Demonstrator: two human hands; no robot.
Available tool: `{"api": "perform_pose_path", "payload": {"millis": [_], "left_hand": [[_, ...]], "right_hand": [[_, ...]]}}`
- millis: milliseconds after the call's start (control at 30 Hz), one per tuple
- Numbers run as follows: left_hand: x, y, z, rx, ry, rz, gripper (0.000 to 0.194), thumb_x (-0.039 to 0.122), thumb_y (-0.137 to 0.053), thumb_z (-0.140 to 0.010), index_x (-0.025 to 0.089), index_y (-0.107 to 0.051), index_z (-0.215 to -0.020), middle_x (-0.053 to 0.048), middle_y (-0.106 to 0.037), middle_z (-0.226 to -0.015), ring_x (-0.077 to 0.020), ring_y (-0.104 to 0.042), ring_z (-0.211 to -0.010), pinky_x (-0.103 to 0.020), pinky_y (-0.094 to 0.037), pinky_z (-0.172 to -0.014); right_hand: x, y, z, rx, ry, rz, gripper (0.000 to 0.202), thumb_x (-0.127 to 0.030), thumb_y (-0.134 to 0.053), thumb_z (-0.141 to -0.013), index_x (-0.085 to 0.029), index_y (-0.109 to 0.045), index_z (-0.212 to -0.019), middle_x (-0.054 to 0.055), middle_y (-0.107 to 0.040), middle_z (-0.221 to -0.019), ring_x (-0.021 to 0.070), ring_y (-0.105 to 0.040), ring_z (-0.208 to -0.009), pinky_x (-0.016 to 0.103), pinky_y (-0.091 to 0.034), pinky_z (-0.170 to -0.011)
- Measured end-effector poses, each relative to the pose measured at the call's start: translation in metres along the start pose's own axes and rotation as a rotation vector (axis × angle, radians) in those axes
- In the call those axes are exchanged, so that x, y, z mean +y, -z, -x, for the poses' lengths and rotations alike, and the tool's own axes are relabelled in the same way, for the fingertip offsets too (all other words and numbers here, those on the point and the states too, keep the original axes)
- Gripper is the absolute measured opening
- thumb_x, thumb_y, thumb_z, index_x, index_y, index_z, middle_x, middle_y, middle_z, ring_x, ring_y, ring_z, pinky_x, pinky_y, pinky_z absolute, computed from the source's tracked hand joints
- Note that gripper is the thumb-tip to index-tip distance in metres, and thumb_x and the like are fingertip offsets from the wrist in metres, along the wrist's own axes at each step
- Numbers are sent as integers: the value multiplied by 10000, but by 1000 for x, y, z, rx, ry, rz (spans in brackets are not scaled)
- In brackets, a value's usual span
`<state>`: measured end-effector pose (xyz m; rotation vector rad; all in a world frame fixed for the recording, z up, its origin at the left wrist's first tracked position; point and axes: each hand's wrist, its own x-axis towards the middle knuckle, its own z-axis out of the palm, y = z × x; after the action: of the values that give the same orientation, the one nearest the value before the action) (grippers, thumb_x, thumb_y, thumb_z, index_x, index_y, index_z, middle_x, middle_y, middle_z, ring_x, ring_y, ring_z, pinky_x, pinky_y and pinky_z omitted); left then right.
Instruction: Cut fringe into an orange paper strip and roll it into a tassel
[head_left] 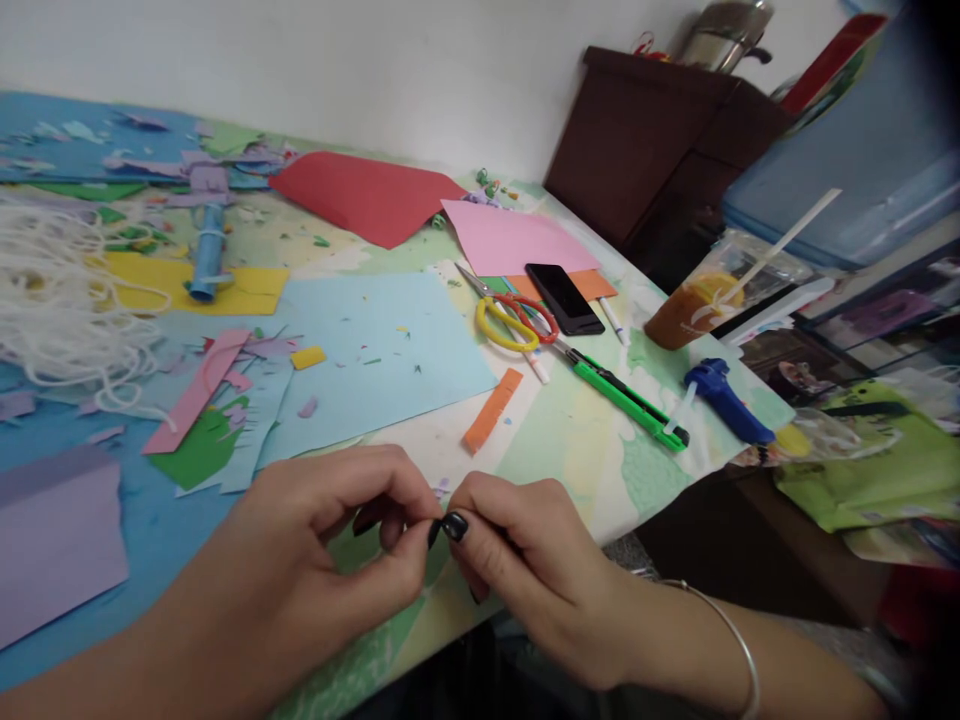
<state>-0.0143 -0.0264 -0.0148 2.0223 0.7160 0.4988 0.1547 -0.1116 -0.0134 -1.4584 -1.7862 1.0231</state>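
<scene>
My left hand [330, 560] and my right hand [540, 570] meet at the fingertips over the table's front edge. Thumb and forefinger are pinched together on each hand, and the two pinches touch. Whatever lies between the fingertips is hidden or too small to name. Beyond them a light blue sheet [375, 350] lies on the table, dotted with tiny paper scraps. A short orange strip [493, 410] rests just past my right hand.
Scissors [506, 322], a phone [564, 298], a green cutter [626, 400], a blue glue gun [727, 400] and an iced drink [694, 305] are on the right. White string [67, 300], a rolled blue tube [208, 255] and a red sheet [367, 195] lie left and back.
</scene>
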Motion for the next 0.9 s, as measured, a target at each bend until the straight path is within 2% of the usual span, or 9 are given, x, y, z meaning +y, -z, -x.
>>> {"api": "perform_pose_path", "payload": {"millis": [533,900], "left_hand": [[0,1,-3,73,-4,-23,128,140,-510,-715,224,-602,-688,62,-605,-603,-90,-559,-561,-179,-442,-528],[2,0,-4,32,5,58,133,192,-533,-774,236,-658,-766,53,-668,-665,-98,-605,-595,-181,-455,-539]], "right_hand": [[0,-2,-1,139,5,60,214,-224,-390,-942,-185,-451,-741,-44,-476,-591,70,-412,-516,203,-319,-512],[-1,-2,0,129,-9,55,226,-228,-393,-941,-183,-465,-731,-45,-477,-585,71,-418,-516,203,-320,-503]]}}
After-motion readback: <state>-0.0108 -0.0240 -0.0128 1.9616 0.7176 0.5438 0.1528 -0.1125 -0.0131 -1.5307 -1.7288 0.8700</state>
